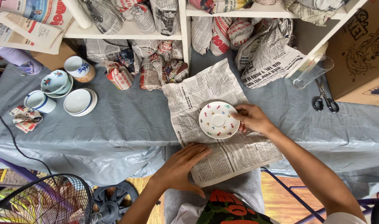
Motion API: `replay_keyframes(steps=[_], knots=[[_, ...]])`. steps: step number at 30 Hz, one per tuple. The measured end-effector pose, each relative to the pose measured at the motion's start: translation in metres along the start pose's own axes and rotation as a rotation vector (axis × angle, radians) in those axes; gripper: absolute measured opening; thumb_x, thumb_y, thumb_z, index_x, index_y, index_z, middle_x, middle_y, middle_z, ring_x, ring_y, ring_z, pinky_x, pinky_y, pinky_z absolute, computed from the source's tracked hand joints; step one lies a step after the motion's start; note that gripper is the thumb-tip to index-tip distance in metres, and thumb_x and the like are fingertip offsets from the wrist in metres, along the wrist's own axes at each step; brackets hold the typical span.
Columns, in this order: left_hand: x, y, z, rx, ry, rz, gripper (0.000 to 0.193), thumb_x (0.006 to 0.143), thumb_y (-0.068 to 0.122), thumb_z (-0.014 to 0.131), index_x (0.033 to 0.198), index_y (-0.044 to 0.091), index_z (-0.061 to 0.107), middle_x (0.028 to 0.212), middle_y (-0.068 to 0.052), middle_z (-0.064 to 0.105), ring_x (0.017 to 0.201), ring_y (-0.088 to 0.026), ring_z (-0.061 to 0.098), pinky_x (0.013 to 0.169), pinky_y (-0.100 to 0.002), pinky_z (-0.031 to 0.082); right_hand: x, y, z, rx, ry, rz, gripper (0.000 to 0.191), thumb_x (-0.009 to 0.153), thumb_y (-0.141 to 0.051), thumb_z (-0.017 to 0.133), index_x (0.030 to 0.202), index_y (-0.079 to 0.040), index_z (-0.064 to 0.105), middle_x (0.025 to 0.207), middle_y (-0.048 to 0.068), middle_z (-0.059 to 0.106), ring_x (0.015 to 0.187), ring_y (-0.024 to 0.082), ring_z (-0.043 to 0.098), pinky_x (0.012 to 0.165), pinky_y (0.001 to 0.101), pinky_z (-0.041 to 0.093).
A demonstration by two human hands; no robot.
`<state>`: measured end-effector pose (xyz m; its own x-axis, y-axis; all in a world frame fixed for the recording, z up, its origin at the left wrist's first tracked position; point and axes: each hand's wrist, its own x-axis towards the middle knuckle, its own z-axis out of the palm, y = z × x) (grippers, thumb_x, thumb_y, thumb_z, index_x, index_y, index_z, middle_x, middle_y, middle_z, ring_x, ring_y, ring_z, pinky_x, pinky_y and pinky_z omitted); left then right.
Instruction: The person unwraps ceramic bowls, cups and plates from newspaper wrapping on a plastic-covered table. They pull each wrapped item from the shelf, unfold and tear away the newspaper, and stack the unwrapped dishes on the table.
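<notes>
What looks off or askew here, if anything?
Nothing damaged or spilled. The newspaper sheet lies skewed, its near edge hanging over the table front. A clear glass leans tilted against the shelf, beside scissors.

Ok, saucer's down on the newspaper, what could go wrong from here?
The newspaper sheet overhangs the table edge under the left hand; a tug might slide the saucer off, which the right hand touches only at its rim. The glass leaning on the shelf could tip if bumped.

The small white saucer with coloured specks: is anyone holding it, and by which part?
The right hand grips the small white saucer at its right rim as it lies on the newspaper sheet. The left hand lies flat on the sheet's lower edge.
</notes>
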<state>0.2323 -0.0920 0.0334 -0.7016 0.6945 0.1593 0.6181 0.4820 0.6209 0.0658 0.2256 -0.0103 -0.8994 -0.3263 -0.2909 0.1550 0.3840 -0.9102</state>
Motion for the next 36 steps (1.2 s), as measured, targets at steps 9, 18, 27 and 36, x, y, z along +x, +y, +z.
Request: replay_keyframes(steps=[9, 18, 27, 36], knots=[[0.009, -0.069, 0.045, 0.395, 0.158, 0.112, 0.096, 0.066, -0.003, 0.076, 0.153, 0.01, 0.039, 0.157, -0.004, 0.05, 0.148, -0.025, 0.044, 0.126, -0.057, 0.027, -0.048, 0.034, -0.076, -0.055, 0.338, 0.08, 0.051, 0.091, -0.016, 0.072, 0.137, 0.0, 0.056, 0.065, 0.013, 0.067, 0.046, 0.015, 0.056, 0.038, 0.0316, 0.045], [0.009, -0.078, 0.028, 0.466, 0.209, 0.174, 0.078, 0.07, -0.019, 0.062, 0.139, 0.016, 0.066, 0.152, -0.006, 0.057, 0.142, -0.024, 0.05, 0.122, -0.046, 0.036, -0.086, 0.054, -0.136, -0.683, 0.688, -0.032, 0.051, 0.094, -0.022, 0.077, 0.139, -0.004, 0.06, 0.078, 0.012, 0.072, 0.061, 0.023, 0.064, 0.058, 0.0382, 0.054], [0.009, -0.091, 0.014, 0.243, 0.306, 0.201, 0.062, 0.065, -0.014, 0.066, 0.121, 0.011, 0.075, 0.143, -0.006, 0.064, 0.138, -0.027, 0.057, 0.118, -0.047, 0.041, -0.083, -0.001, -0.058, -1.318, 0.229, -0.7, 0.079, 0.072, -0.01, 0.073, 0.147, -0.025, 0.055, 0.141, 0.014, 0.056, 0.111, 0.027, 0.062, 0.095, 0.0422, 0.055], [-0.01, -0.117, 0.007, -0.165, 0.39, 0.053, 0.026, 0.086, 0.008, 0.075, 0.112, 0.003, 0.077, 0.12, -0.012, 0.076, 0.116, -0.027, 0.07, 0.103, -0.045, 0.049, -0.064, 0.002, -0.007, -1.067, -0.091, -1.207, 0.056, 0.082, -0.016, 0.067, 0.136, -0.025, 0.056, 0.144, 0.003, 0.061, 0.133, 0.026, 0.059, 0.114, 0.0479, 0.044]])
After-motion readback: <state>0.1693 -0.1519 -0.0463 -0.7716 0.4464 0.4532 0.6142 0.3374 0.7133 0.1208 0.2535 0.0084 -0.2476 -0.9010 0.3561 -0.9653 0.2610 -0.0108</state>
